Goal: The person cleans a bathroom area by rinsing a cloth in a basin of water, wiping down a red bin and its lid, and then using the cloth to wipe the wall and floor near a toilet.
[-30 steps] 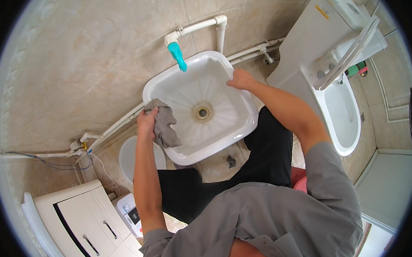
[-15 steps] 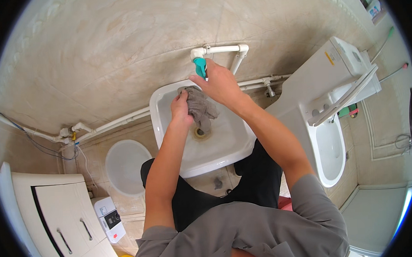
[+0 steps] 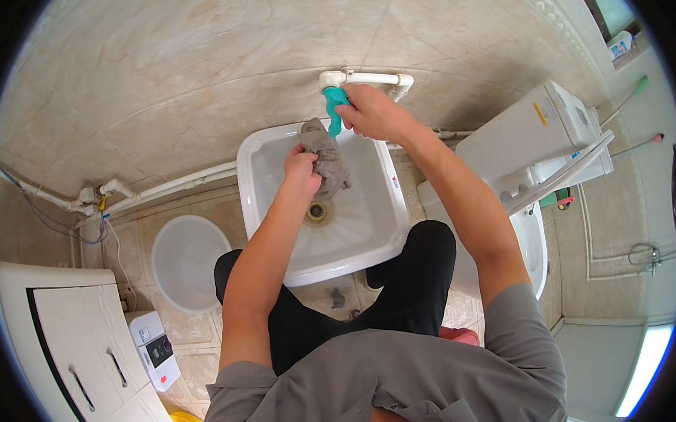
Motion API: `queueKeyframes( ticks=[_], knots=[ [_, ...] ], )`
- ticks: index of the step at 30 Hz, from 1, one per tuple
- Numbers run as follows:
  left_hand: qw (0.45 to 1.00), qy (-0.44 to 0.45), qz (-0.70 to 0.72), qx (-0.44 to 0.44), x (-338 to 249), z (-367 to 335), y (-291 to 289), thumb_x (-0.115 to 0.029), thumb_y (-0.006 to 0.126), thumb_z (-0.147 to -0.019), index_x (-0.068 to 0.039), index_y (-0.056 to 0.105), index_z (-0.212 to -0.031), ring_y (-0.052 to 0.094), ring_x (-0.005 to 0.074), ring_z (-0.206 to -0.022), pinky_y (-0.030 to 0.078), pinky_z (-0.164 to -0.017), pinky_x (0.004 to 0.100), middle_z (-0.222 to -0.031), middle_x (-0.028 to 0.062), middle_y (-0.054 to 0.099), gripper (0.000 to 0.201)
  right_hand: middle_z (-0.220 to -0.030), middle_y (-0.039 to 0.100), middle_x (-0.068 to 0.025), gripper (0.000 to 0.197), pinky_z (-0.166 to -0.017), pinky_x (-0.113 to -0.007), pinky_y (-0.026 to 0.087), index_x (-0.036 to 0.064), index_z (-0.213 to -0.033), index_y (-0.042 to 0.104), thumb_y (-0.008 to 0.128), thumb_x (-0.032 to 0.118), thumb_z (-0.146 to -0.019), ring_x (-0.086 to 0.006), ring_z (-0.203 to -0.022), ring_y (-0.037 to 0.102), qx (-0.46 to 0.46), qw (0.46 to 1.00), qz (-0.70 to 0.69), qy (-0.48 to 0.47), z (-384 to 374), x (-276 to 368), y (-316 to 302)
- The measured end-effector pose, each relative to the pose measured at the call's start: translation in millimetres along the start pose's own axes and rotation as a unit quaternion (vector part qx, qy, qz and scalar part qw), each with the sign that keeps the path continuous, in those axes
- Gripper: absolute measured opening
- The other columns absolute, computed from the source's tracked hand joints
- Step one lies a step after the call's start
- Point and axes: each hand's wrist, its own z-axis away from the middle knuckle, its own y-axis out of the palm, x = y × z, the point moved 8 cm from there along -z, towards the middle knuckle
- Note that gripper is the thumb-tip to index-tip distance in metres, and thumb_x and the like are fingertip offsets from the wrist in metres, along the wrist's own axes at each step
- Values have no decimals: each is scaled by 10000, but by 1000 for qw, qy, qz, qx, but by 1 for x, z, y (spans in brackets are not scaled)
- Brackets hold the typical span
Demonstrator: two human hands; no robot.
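My left hand point(image 3: 301, 172) grips a bunched grey cloth point(image 3: 331, 164) over the back part of a white sink point(image 3: 249, 215). The cloth hangs just below a teal tap point(image 3: 335, 104) that juts from a white pipe. At the tap's right side my right hand point(image 3: 375, 113) is closed, its fingers curled against the teal plastic. Part of its grip is turned away from view. The sink's round drain point(image 3: 317, 211) shows below the cloth. I cannot make out whether water is running.
Left of the sink stands a white bucket point(image 3: 159, 253) on the tiled floor. Farther left are a white cabinet point(image 3: 87, 327) and a white box-shaped device point(image 3: 149, 347). A white washing machine point(image 3: 508, 139) and a second basin point(image 3: 536, 259) stand to the right.
My right hand has gone from fingers stretched over the tap to a curled hold at its side. The cloth, still in my left hand, has shifted. The whole view has tilted slightly.
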Motion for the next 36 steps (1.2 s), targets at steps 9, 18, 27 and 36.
queueKeyframes(
  ticks=[9, 18, 27, 36],
  knots=[
    [997, 32, -39, -53, 1, 15, 7, 103, 562, -906, 4, 553, -1218, 665, 314, -1018, 599, -873, 488, -1142, 166, 640, 327, -746, 630, -49, 204, -557, -299, 502, 8, -936, 597, 563, 200, -998, -120, -609, 579, 49, 995, -63, 61, 4, -6, -2],
    [989, -115, 68, 63, 10, 27, 42, 14, 532, -950, 29, 607, -1228, 686, 279, -1010, 559, -943, 381, -1128, 157, 692, 289, -1241, 643, -129, 565, -941, -510, 530, 90, -1321, 603, 527, 570, -1031, -304, -1132, 619, -109, 894, -246, 359, 58, -143, 96],
    [930, 190, -307, -73, -42, 6, -17, 42, 712, -892, 30, 668, -1233, 658, 165, -910, 539, -834, 300, -1009, 98, 704, 344, -1198, 705, -126, 370, -945, -433, 562, 6, -1268, 609, 608, 300, -1044, -260, -1083, 688, -32, 708, -588, 390, 46, -196, 183],
    [977, -172, -104, -72, 33, 52, -4, -615, 516, -997, -72, 583, -1335, 617, 331, -1159, 462, -1073, 503, -1296, 162, 618, 644, -1161, 659, -276, 423, -863, -477, 534, -32, -1252, 534, 714, 122, -902, -419, -1101, 644, -175, 960, -153, 154, 34, -143, 151]
  ],
)
